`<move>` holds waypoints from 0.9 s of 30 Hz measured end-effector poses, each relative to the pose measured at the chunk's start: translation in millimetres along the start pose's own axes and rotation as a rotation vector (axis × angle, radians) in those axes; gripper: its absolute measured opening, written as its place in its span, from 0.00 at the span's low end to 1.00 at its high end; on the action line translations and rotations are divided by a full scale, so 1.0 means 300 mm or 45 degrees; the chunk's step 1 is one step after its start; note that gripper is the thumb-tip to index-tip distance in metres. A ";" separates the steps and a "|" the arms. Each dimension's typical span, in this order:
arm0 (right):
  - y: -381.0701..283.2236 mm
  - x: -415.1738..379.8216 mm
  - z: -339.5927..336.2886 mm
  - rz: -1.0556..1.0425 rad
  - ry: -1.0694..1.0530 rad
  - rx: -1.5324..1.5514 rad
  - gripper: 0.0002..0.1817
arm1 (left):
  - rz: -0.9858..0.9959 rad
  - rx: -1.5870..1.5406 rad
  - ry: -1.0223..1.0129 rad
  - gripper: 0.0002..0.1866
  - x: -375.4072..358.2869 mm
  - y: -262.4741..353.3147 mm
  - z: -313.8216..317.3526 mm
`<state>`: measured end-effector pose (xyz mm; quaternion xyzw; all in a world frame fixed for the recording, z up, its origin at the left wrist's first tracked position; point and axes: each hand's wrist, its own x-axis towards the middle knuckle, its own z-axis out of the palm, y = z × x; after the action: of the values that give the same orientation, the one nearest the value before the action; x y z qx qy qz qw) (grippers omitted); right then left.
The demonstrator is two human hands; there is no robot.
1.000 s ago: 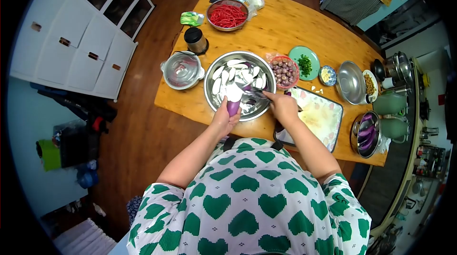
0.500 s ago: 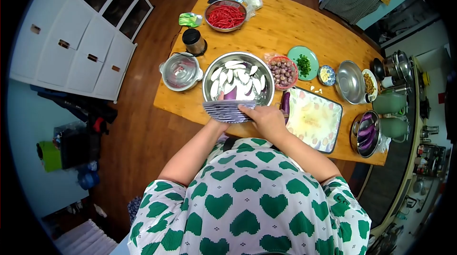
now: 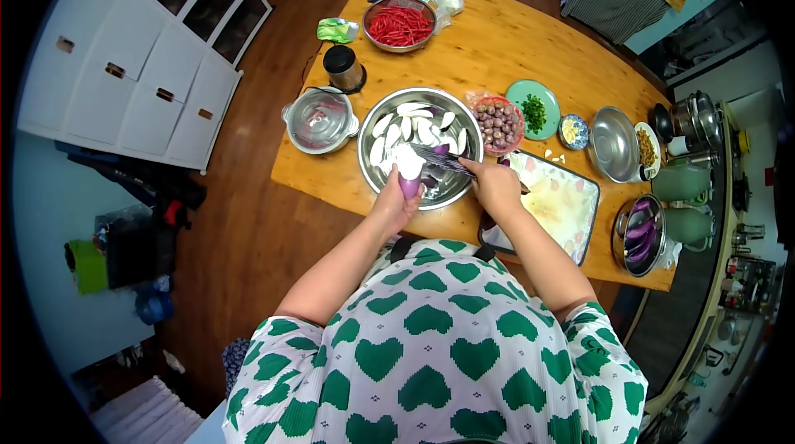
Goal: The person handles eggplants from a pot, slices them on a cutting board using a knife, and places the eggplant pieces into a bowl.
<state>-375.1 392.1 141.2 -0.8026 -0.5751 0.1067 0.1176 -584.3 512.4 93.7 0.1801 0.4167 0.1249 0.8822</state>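
Observation:
My left hand (image 3: 396, 205) is closed round a purple eggplant piece (image 3: 409, 185) whose white cut side faces up, over the near edge of a large steel bowl (image 3: 369, 172). White and purple eggplant pieces (image 3: 383, 124) lie in this bowl. At the bowl's right edge, my right hand (image 3: 495, 187) grips a cleaver (image 3: 443, 159), its striped blade reaching over the bowl close to the held piece. To the right rests a cutting board (image 3: 556, 205) with a dark rim; part of a whole eggplant behind my right hand is mostly hidden.
Beyond the bowl are a basket of red chilies (image 3: 401, 26) and a small grinder (image 3: 343, 69). A lidded glass pot (image 3: 320, 121) sits left. Rightward are shallots (image 3: 498, 123), a green plate (image 3: 518, 94), an empty steel bowl (image 3: 613, 144) and a pot of eggplants (image 3: 639, 233).
The cleaver has turned from lying broad across the bowl's near edge to a narrow view over its right part. My left hand now shows beside it with the eggplant piece. My right hand moved right.

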 end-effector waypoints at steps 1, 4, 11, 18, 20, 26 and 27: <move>-0.014 -0.006 -0.009 -0.018 0.017 0.045 0.25 | -0.014 0.006 -0.015 0.39 -0.005 0.013 0.005; -0.084 -0.024 -0.036 -0.074 0.081 0.128 0.24 | -0.019 -0.054 -0.016 0.40 0.019 0.032 0.011; -0.211 -0.062 -0.101 -0.388 0.210 0.139 0.25 | 0.111 -0.271 0.042 0.33 0.062 0.016 0.004; -0.228 -0.077 -0.104 -0.460 0.251 0.102 0.27 | 0.157 -0.256 -0.158 0.41 0.066 -0.003 0.007; -0.217 -0.077 -0.103 -0.458 0.255 0.105 0.27 | 0.178 -0.271 -0.164 0.41 0.045 0.000 0.026; -0.036 -0.008 -0.022 -0.145 0.154 0.108 0.23 | 0.176 -0.006 -0.063 0.32 0.036 -0.005 -0.038; -0.023 0.006 -0.026 -0.056 0.089 0.110 0.22 | 0.221 0.100 0.026 0.39 -0.019 0.017 0.022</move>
<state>-378.1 395.4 150.7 -0.7871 -0.5830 0.1005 0.1744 -583.2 513.4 103.7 0.2489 0.4130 0.1863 0.8560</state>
